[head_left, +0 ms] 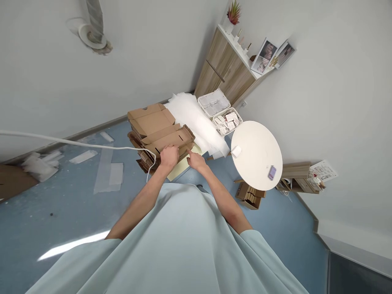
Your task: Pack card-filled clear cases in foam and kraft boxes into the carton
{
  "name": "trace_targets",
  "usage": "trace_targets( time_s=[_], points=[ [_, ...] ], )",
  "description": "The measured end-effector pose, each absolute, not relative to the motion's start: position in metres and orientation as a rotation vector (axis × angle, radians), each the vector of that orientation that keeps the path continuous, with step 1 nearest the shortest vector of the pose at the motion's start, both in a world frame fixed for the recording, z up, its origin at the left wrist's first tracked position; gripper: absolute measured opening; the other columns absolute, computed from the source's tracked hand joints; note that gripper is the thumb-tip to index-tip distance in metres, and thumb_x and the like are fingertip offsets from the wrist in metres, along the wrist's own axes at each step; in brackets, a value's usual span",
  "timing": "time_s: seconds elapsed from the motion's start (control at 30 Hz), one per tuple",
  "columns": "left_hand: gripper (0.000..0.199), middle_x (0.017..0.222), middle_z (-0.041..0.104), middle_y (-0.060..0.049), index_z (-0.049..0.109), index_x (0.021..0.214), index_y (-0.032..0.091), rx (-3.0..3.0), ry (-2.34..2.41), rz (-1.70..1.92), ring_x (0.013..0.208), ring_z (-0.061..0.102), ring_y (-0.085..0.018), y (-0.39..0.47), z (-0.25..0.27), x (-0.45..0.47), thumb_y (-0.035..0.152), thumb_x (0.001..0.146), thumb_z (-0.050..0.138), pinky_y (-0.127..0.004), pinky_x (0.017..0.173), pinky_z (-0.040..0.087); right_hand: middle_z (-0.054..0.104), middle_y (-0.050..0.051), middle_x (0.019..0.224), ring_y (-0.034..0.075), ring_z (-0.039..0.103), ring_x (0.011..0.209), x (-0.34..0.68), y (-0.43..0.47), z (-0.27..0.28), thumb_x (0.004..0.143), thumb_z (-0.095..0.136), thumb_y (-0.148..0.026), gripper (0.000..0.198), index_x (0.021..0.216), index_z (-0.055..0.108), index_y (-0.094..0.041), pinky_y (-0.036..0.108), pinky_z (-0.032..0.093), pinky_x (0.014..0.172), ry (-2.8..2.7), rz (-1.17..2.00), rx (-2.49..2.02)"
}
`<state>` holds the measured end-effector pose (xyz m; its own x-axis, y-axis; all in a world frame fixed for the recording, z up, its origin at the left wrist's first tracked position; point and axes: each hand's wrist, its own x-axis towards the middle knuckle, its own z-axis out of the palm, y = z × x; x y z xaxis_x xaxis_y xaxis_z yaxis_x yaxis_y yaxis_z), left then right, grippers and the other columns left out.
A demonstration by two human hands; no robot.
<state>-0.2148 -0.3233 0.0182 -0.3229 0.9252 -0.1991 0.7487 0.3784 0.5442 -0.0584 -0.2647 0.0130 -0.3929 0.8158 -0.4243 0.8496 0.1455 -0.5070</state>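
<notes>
FLAT CARTON (163, 142) WORKED AT NEAR EDGE, CABLE (116, 147) CLOSE

Running this remotely off the head cam; carton lies atop the cardboard stack (153, 120), approx. centre of view; my L hand (169, 156) is on its near side, fingers curled & pressed together, can't tell if thumb pinches; my R hand (197, 160) is just beside, forefinger out to the carton's R end, other fingers look folded, can't tell if it's pinching; step in hand, I judge: pressing or handling the near edge; next move prob. calls for a firm hold w/ both hands & the cable kept off, b/c it loops over the stack's near L corner by my L wrist.

Edges: wall (137, 61) behind the stack, white foam wrap (188, 118) right beside it, yellow sheet (180, 168) at near R; round table (254, 151) farther R, apart from my R hand; most open room is blue floor (79, 204) to L.
</notes>
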Motion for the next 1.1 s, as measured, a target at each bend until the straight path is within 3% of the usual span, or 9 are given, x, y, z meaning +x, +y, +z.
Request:
trace_targets(
  time_s=[0.17, 0.33, 0.43, 0.53, 0.63, 0.73, 0.87, 0.97, 1.1],
  points=[
    [0.042, 0.123, 0.078, -0.024, 0.085, 0.120, 0.016, 1.418, 2.109, 0.663, 0.121, 0.073, -0.044, -0.328, 0.045, -0.219, 0.025, 0.104, 0.046, -0.057, 0.107, 0.057, 0.073, 0.004, 0.072, 0.034, 0.080, 0.094, -0.064, -0.265, 0.014, 0.092, 0.081, -0.022, 0.039, 0.130, 0.076, -0.017, 0.052, 0.058, 0.102, 2.297, -1.058, 1.747],
    [0.044, 0.128, 0.078, -0.016, 0.084, 0.125, 0.020, 1.488, 2.157, 1.007, 0.122, 0.072, -0.037, -0.331, 0.098, -0.232, 0.027, 0.109, 0.043, -0.053, 0.110, 0.057, 0.064, 0.000, 0.060, 0.034, 0.078, 0.082, -0.066, -0.262, 0.026, 0.087, 0.084, -0.022, 0.042, 0.128, 0.079, -0.016, 0.052, 0.060, 0.094, 2.338, -1.069, 1.745],
    [0.045, 0.134, 0.077, -0.011, 0.082, 0.133, 0.024, 1.522, 2.153, 1.266, 0.128, 0.070, -0.033, -0.332, 0.126, -0.236, 0.028, 0.112, 0.042, -0.050, 0.113, 0.056, 0.077, 0.008, 0.076, 0.035, 0.079, 0.086, -0.056, -0.254, 0.048, 0.093, 0.080, -0.026, 0.038, 0.130, 0.079, -0.019, 0.051, 0.062, 0.091, 2.484, -1.119, 1.725],
    [0.046, 0.143, 0.074, -0.008, 0.078, 0.142, 0.028, 1.617, 2.043, 1.419, 0.139, 0.067, -0.032, -0.329, 0.140, -0.232, 0.024, 0.111, 0.045, -0.052, 0.120, 0.053, 0.084, 0.008, 0.097, 0.031, 0.082, 0.092, -0.033, -0.239, 0.089, 0.106, 0.070, -0.044, 0.029, 0.124, 0.080, -0.024, 0.047, 0.063, 0.097, 2.618, -1.174, 1.845],
    [0.045, 0.154, 0.071, -0.007, 0.075, 0.146, 0.030, 1.791, 1.858, 1.445, 0.154, 0.059, -0.032, -0.319, 0.142, -0.214, 0.020, 0.110, 0.049, -0.055, 0.128, 0.049, 0.083, 0.007, 0.104, 0.023, 0.080, 0.085, 0.002, -0.224, 0.142, 0.110, 0.057, -0.064, 0.048, 0.117, 0.080, -0.023, 0.042, 0.066, 0.093, 2.759, -1.278, 2.103],
    [0.044, 0.161, 0.068, -0.008, 0.073, 0.148, 0.030, 1.976, 1.619, 1.400, 0.162, 0.052, -0.030, -0.304, 0.138, -0.183, 0.019, 0.112, 0.050, -0.055, 0.132, 0.046, 0.081, 0.008, 0.109, 0.020, 0.078, 0.088, 0.045, -0.220, 0.191, 0.103, 0.062, -0.076, 0.060, 0.122, 0.078, -0.022, 0.037, 0.068, 0.081, 2.790, -1.411, 2.381],
    [0.049, 0.162, 0.068, -0.008, 0.070, 0.151, 0.030, 2.202, 1.292, 1.310, 0.165, 0.049, -0.026, -0.284, 0.132, -0.130, 0.016, 0.114, 0.041, -0.057, 0.135, 0.044, 0.080, 0.009, 0.110, 0.022, 0.078, 0.098, 0.103, -0.229, 0.220, 0.090, 0.081, -0.070, 0.059, 0.122, 0.076, -0.020, 0.039, 0.069, 0.085, 2.700, -1.413, 2.670],
    [0.052, 0.161, 0.069, -0.009, 0.069, 0.152, 0.029, 2.320, 1.086, 1.228, 0.165, 0.048, -0.025, -0.271, 0.126, -0.090, 0.012, 0.113, 0.039, -0.058, 0.135, 0.045, 0.081, 0.009, 0.105, 0.023, 0.076, 0.095, 0.145, -0.237, 0.215, 0.090, 0.079, -0.062, 0.048, 0.111, 0.076, -0.019, 0.041, 0.067, 0.091, 2.540, -1.207, 3.000],
    [0.053, 0.164, 0.065, -0.012, 0.066, 0.156, 0.026, 2.453, 0.912, 1.099, 0.166, 0.046, -0.026, -0.252, 0.109, -0.037, 0.008, 0.112, 0.043, -0.057, 0.134, 0.048, 0.080, 0.008, 0.099, 0.023, 0.074, 0.092, 0.203, -0.243, 0.189, 0.088, 0.071, -0.055, 0.040, 0.104, 0.073, -0.018, 0.036, 0.064, 0.079, 2.208, -1.175, 3.298]
  ],
)
